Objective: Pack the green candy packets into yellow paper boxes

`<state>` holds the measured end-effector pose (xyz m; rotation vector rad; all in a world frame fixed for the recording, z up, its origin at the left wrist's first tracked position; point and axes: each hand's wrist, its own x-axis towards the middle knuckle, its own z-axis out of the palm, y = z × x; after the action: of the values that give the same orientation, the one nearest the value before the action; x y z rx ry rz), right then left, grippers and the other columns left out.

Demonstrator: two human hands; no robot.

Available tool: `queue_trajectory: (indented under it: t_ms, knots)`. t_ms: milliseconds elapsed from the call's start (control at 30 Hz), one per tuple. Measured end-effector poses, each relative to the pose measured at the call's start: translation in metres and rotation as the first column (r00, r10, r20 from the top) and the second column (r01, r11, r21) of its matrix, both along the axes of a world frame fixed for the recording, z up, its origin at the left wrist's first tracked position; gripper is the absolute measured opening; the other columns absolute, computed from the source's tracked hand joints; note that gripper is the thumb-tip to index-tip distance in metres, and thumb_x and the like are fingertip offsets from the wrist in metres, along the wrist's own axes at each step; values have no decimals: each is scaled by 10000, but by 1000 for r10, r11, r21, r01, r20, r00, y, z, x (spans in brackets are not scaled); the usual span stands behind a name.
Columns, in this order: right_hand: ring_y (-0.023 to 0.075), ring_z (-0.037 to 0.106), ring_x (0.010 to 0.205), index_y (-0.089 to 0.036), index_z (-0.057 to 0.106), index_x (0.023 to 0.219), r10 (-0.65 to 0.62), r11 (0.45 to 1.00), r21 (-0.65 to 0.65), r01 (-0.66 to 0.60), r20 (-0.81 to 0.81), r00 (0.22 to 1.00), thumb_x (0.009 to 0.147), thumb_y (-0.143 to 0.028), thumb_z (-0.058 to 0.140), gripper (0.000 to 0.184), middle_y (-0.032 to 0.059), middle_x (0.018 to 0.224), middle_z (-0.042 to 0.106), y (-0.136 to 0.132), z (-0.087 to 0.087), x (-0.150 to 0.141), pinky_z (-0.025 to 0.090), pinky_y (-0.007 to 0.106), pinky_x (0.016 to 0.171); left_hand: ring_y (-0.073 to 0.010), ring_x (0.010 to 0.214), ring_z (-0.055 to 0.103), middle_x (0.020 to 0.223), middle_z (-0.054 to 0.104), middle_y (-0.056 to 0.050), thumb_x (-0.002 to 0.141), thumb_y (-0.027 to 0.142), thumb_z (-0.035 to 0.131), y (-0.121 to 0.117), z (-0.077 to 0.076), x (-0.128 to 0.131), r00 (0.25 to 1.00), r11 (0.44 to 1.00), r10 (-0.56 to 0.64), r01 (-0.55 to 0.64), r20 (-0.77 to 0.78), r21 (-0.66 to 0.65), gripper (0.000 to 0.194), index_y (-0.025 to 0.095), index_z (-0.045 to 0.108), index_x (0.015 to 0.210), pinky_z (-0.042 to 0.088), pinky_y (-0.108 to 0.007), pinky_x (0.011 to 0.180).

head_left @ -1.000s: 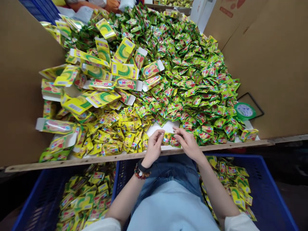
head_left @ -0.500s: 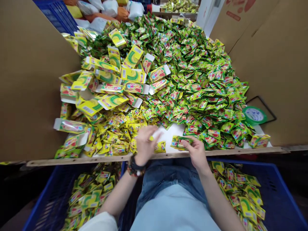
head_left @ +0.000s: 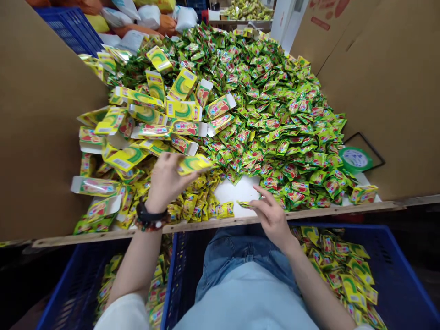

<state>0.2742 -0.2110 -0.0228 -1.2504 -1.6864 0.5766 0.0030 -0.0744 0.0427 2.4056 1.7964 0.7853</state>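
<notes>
My left hand (head_left: 165, 181) is lifted over the left part of the table and grips a flat yellow-green carton (head_left: 193, 163) by its end. My right hand (head_left: 271, 213) rests near the table's front edge, fingers pinched on a small stack of green sachets (head_left: 245, 204) lying on the bare white patch (head_left: 237, 190). A big heap of green sachets (head_left: 275, 105) fills the table's right and back. Folded yellow cartons (head_left: 154, 114) are heaped at the left, with yellow sachets (head_left: 192, 201) below them.
Tall cardboard walls stand at the left (head_left: 37, 137) and right (head_left: 395, 91). A green tape roll (head_left: 355, 159) lies at the right. Blue crates holding sachets sit below the table's wooden edge, at left (head_left: 68, 288) and right (head_left: 388, 270). Bags and another crate lie beyond.
Both hands held one stack of sachets together. The left hand let go, reached left and picked up a carton. The right hand lowered the stack onto the white patch.
</notes>
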Motion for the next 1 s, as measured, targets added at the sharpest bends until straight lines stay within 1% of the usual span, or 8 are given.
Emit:
queue_trajectory:
  t_ms: [133, 233, 433, 500, 567, 667, 833, 1000]
  knots:
    - [219, 673, 1061, -249, 712, 1016, 41, 993, 90, -71, 298, 954, 942, -115, 401, 347, 100, 1443, 534, 6, 1, -17, 558, 367, 906, -193, 810, 604, 898, 638, -47, 745, 479, 712, -46, 6, 49, 922, 889, -327, 374, 206, -263, 373, 179, 675, 964, 487, -308, 754]
    - [234, 637, 1164, -240, 700, 1080, -28, 988, 152, -16, 286, 958, 943, -101, 390, 366, 98, 1365, 604, 8, -7, -22, 532, 396, 981, -189, 856, 617, 995, 637, -54, 729, 443, 743, -64, -14, 79, 844, 934, -164, 299, 510, -194, 460, 192, 601, 1088, 500, -298, 760]
    - [213, 637, 1171, -243, 696, 1032, 63, 998, -2, -63, -47, 997, 936, -148, 463, 270, 76, 1245, 681, -5, -10, -3, 525, 385, 991, -172, 957, 613, 964, 564, -13, 745, 397, 724, -76, -64, 118, 427, 963, -46, 258, 903, -73, 525, 234, 392, 1118, 498, -324, 895]
    - [218, 674, 1076, -248, 696, 953, -47, 995, -95, 30, -188, 981, 915, -192, 543, 168, 64, 1115, 728, -10, -4, 9, 544, 380, 934, -141, 800, 613, 922, 555, 3, 748, 366, 714, -78, -71, 122, 488, 966, 7, 222, 873, -132, 521, 234, 385, 1130, 509, -291, 782]
    - [205, 692, 962, -254, 685, 946, -234, 970, -136, 200, -324, 917, 892, -231, 603, 101, 44, 991, 738, -11, 5, 19, 558, 344, 847, -123, 667, 570, 916, 562, -2, 698, 315, 737, -81, -75, 124, 663, 965, 7, 191, 749, -177, 580, 224, 409, 1168, 484, -269, 658]
    - [189, 681, 878, -260, 677, 986, -308, 951, -102, 292, -375, 874, 888, -260, 617, 115, 31, 935, 717, -7, 18, 26, 550, 309, 776, -153, 663, 573, 900, 597, -16, 648, 215, 717, -90, -78, 129, 844, 942, -132, 270, 520, -198, 606, 212, 462, 1197, 470, -282, 637]
    - [201, 654, 927, -265, 686, 1051, -5, 996, -84, 5, -4, 1000, 946, -201, 481, 239, 43, 992, 684, 7, 40, 27, 533, 328, 814, -206, 813, 633, 938, 639, -34, 655, 137, 643, -100, -81, 141, 876, 934, -218, 315, 430, -167, 610, 210, 465, 1235, 508, -319, 737]
    - [210, 613, 865, -237, 704, 1008, -2, 991, -120, 55, 402, 916, 924, -106, 419, 325, 74, 936, 594, 11, 44, 13, 527, 316, 757, -252, 937, 650, 1009, 657, -85, 687, 144, 636, -106, -88, 151, 840, 919, -278, 374, 466, -127, 519, 196, 503, 1186, 531, -361, 792]
